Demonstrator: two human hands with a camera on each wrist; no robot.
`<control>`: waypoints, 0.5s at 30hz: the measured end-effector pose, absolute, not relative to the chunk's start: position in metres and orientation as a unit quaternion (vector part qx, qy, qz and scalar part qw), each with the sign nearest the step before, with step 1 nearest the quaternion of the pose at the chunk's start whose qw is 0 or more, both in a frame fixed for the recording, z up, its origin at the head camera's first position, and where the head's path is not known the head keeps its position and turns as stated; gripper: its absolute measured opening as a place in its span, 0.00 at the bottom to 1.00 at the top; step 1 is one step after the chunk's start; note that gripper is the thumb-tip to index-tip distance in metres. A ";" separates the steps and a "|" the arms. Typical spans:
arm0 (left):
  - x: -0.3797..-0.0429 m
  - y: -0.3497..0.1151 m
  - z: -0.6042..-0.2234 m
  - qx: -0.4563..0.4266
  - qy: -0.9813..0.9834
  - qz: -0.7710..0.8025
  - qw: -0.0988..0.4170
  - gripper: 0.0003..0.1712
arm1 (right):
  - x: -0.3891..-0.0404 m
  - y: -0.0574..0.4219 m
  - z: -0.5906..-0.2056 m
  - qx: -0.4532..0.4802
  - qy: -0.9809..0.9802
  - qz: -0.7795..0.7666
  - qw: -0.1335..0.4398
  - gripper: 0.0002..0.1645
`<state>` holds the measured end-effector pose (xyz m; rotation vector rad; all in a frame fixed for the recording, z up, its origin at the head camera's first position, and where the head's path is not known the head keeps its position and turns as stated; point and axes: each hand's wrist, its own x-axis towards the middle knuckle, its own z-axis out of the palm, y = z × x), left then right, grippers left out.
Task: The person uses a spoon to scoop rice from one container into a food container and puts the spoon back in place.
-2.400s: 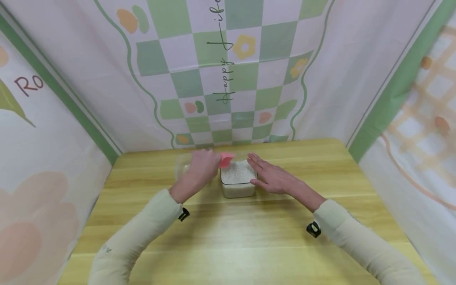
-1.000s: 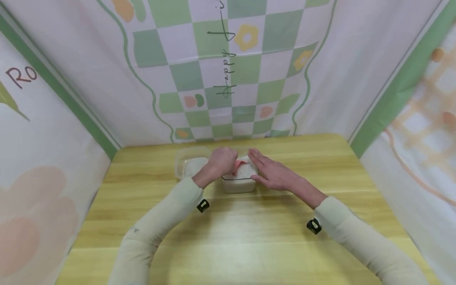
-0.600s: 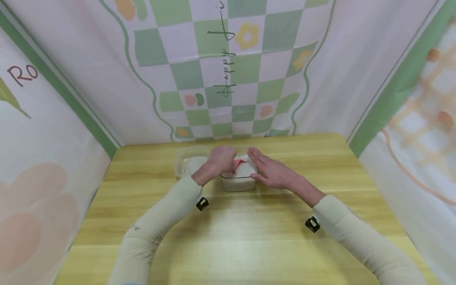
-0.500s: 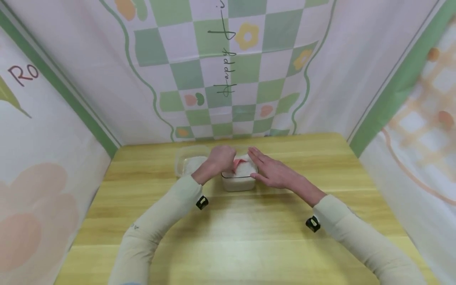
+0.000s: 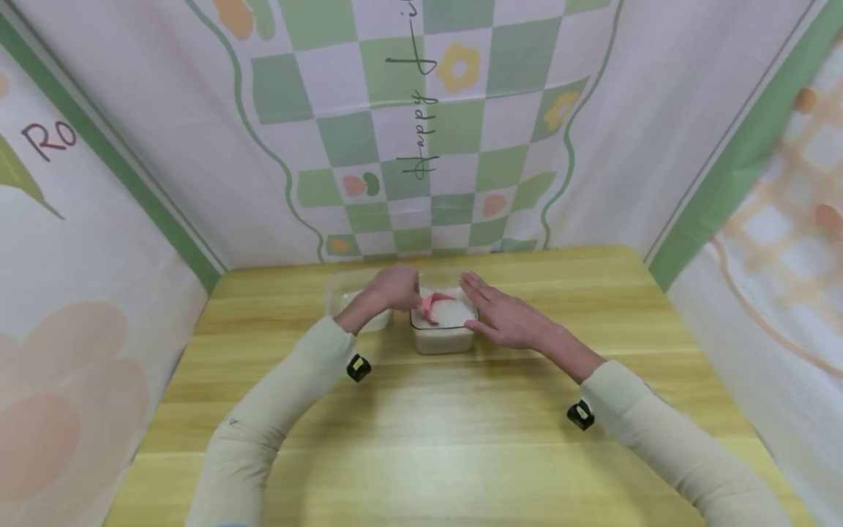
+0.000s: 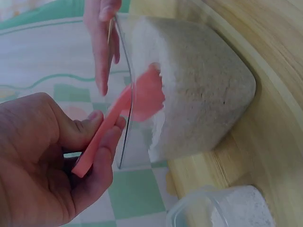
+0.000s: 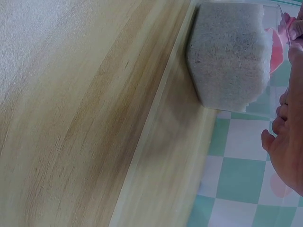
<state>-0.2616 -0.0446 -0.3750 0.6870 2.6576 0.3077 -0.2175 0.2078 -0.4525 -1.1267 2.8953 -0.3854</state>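
My left hand [image 5: 398, 287] pinches the handle of a pink scoop [image 6: 147, 94] between thumb and curled fingers. The scoop's head dips into white grains, which look like rice [image 6: 194, 94], inside a clear square container [image 5: 443, 341]. Through the wall, the left wrist view shows the scoop's edge at the grain surface. At the container's right side, my right hand [image 5: 510, 318] has its fingers straight, with the thumb at the near rim and the fingertips by the far rim. The right wrist view shows this hand partly, at its edge.
A second, translucent container [image 5: 336, 293] with some white grains [image 6: 246, 208] stands just left of the first, partly behind my left forearm. Both stand on a wooden table [image 5: 435, 432] near its back edge. A checked cloth [image 5: 454, 139] hangs behind.
My left hand moved right with the scoop into the square container, then has just shifted slightly left, so more of the scoop shows. The right hand stayed at the container.
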 end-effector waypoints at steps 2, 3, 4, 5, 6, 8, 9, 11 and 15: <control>-0.264 -0.049 -0.376 0.245 0.942 0.126 0.194 0.24 | -0.217 0.208 -0.452 -0.358 0.926 -0.123 0.010 0.47; -0.264 -0.050 -0.376 0.246 0.940 0.130 0.195 0.23 | -0.217 0.209 -0.452 -0.357 0.926 -0.122 0.010 0.47; -0.265 -0.051 -0.376 0.247 0.940 0.133 0.196 0.22 | -0.216 0.209 -0.451 -0.356 0.926 -0.123 0.011 0.47; -0.266 -0.052 -0.377 0.244 0.939 0.137 0.200 0.21 | -0.216 0.209 -0.451 -0.355 0.927 -0.122 0.011 0.47; -0.266 -0.053 -0.377 0.244 0.939 0.139 0.200 0.20 | -0.216 0.210 -0.451 -0.355 0.927 -0.122 0.011 0.47; -0.267 -0.056 -0.378 0.242 0.938 0.149 0.200 0.17 | -0.216 0.210 -0.450 -0.356 0.926 -0.123 0.010 0.47; -0.267 -0.057 -0.379 0.240 0.937 0.157 0.200 0.17 | -0.215 0.209 -0.450 -0.357 0.926 -0.125 0.009 0.47; -0.267 -0.061 -0.381 0.236 0.934 0.176 0.203 0.17 | -0.215 0.209 -0.450 -0.359 0.925 -0.124 0.008 0.47; -0.267 -0.070 -0.385 0.221 0.925 0.222 0.217 0.20 | -0.216 0.207 -0.450 -0.360 0.924 -0.126 0.008 0.47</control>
